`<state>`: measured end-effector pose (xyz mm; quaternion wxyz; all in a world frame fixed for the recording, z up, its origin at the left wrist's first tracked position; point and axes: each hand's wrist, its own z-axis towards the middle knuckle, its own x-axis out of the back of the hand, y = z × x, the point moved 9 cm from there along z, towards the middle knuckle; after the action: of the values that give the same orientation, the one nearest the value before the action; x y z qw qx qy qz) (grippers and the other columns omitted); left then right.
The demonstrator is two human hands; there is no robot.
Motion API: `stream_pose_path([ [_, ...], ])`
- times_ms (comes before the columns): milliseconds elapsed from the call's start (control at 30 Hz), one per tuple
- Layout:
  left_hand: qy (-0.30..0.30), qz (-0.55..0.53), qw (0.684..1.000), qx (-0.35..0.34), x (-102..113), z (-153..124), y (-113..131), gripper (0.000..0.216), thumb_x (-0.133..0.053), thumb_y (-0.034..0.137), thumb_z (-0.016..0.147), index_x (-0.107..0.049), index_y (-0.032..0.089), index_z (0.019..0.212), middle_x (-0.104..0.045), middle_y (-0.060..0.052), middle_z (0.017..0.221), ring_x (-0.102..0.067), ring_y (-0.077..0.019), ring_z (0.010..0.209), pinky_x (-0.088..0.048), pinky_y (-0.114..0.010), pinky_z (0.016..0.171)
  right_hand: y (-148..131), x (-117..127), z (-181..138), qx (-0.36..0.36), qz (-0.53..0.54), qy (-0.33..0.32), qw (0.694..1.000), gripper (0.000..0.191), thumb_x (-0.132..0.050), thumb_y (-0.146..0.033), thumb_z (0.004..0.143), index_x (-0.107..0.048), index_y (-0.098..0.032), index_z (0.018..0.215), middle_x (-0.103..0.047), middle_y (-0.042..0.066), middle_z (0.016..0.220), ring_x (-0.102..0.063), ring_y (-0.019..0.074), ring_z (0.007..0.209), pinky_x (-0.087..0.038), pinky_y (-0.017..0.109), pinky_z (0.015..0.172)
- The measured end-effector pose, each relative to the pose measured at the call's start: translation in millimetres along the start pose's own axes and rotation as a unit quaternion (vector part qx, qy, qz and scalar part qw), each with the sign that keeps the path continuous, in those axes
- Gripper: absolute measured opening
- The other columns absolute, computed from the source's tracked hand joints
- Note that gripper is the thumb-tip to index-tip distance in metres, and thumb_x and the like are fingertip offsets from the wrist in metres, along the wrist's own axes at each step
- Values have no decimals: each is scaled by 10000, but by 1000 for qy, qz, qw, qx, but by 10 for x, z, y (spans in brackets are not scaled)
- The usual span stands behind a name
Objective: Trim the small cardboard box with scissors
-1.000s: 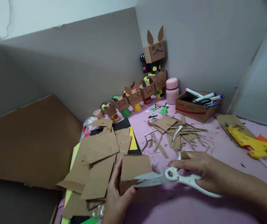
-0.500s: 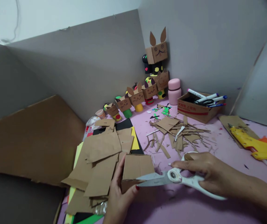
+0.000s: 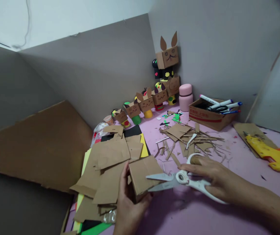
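My left hand [image 3: 127, 202] grips a small folded brown cardboard piece [image 3: 143, 173] from below and the side, holding it just above the pink table [image 3: 240, 163]. My right hand [image 3: 210, 176] is closed in the handles of white scissors [image 3: 179, 180]. The blades are parted and lie against the right edge of the cardboard piece.
A heap of cardboard sheets and coloured paper [image 3: 108, 166] lies at the left, a large cardboard board [image 3: 34, 147] beyond it. Cardboard strips [image 3: 189, 140] litter the middle. Cardboard animal figures [image 3: 149, 101], a pink jar [image 3: 185, 97], a box of markers [image 3: 210, 114] and a yellow glue gun [image 3: 269, 151] stand behind.
The scissor blades have parted and the cardboard piece has tilted and turned in my left hand. The view has shifted slightly to the left.
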<state>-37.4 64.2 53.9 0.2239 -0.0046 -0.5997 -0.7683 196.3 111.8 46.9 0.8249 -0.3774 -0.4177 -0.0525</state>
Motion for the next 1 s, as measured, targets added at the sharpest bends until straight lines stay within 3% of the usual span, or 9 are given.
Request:
stream_pose_path([
  [133,69,71,992,-73,88,-58,-28,830,-734,235,674,-305,311,1380,-392,-127,1406,-503,-298,1211,-516,-408,894,43,7,35,-37,75,10,996,415,-606,-211,817,-584,-286,1225,-634,47,905,-582,189,797,-448,295,695],
  [233,95,165,949,-251,75,-156,215,863,-740,122,623,-324,296,1358,-396,-121,1321,-445,-282,1229,-477,-445,931,64,-86,52,-107,198,15,974,450,-719,-267,719,-635,-264,1161,-657,40,955,-594,193,819,-460,294,730],
  [300,119,210,903,-356,32,-258,397,918,-757,68,571,-318,283,1348,-408,-112,1273,-446,-264,1205,-443,-455,960,114,-194,39,-186,306,45,933,539,-769,-262,647,-626,-235,1166,-652,23,888,-588,172,751,-464,282,706],
  [367,154,234,865,-416,-1,-345,534,935,-783,59,535,-325,276,1320,-406,-107,1261,-462,-255,1175,-442,-438,952,110,-331,33,-236,422,83,871,583,-779,-306,628,-601,-196,1172,-595,-15,732,-550,143,643,-449,252,596],
  [533,164,261,855,-417,-103,-395,572,842,-800,84,524,-345,316,1194,-367,-98,1316,-424,-281,1201,-401,-477,970,-6,-709,45,-301,594,119,737,604,-844,-349,538,-586,-187,1060,-535,-60,621,-488,83,519,-366,183,468],
  [600,168,260,854,-418,-106,-413,537,754,-796,96,531,-382,326,1117,-362,-81,1333,-427,-285,1200,-387,-493,981,-69,-848,36,-319,631,109,699,630,-844,-354,541,-552,-191,1075,-570,-48,639,-493,75,490,-329,164,423],
  [733,158,272,842,-438,-142,-433,527,655,-778,72,546,-424,305,1045,-367,-78,1341,-430,-277,1200,-394,-460,980,-175,-956,40,-306,656,101,683,568,-828,-321,561,-542,-163,1026,-589,-36,628,-490,66,475,-317,149,402],
  [867,90,303,839,-443,-303,-431,568,647,-714,49,628,-421,288,1153,-332,-93,1372,-327,-276,1298,-314,-429,1044,-135,-986,28,-310,666,120,668,506,-777,-279,588,-534,-165,1017,-582,-46,607,-471,65,438,-320,150,380],
  [1000,14,259,879,-400,-428,-435,520,654,-710,158,689,-417,311,1254,-400,-86,1333,-315,-293,1312,-257,-453,1077,-17,-913,38,-327,633,137,688,447,-690,-229,610,-541,-156,1026,-567,-56,538,-434,74,396,-298,163,361],
])
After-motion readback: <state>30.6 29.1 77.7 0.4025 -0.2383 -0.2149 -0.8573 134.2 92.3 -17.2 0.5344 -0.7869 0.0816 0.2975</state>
